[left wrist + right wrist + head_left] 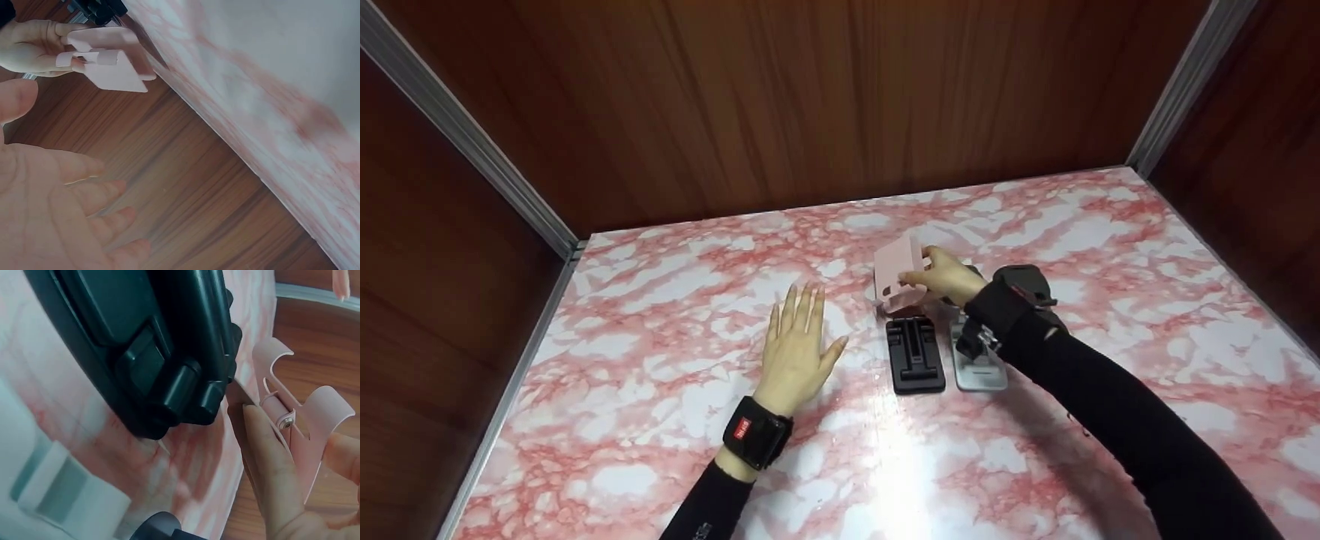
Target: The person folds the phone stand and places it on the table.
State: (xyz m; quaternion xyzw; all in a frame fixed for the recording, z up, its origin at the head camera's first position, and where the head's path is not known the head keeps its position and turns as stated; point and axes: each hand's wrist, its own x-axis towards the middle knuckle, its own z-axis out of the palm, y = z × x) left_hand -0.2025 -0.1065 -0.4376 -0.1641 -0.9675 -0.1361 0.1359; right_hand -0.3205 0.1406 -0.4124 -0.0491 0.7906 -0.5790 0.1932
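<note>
In the head view, my right hand (pixel 952 279) pinches a pink phone stand (pixel 898 266) between thumb and fingers, tilted up behind a folded black phone stand (pixel 915 356). The right wrist view shows the pink stand's curved hooks and a hinge screw, with a finger (pixel 273 461) between its two plates. My left hand (pixel 795 352) is held to the left of the stands, fingers straight and slightly spread, thumb out to the side. Nothing lies in its palm (pixel 45 208) in the left wrist view. Part of the pink stand is hidden behind my right fingers.
Beside the black stand lies a silver-white phone stand (pixel 981 371), partly covered by the right wrist's gear. A dark grey stand (pixel 1024 281) is behind the right wrist. The marbled red-and-white table (pixel 660 360) meets brown wood-grain panels (pixel 810 105) at the back and sides.
</note>
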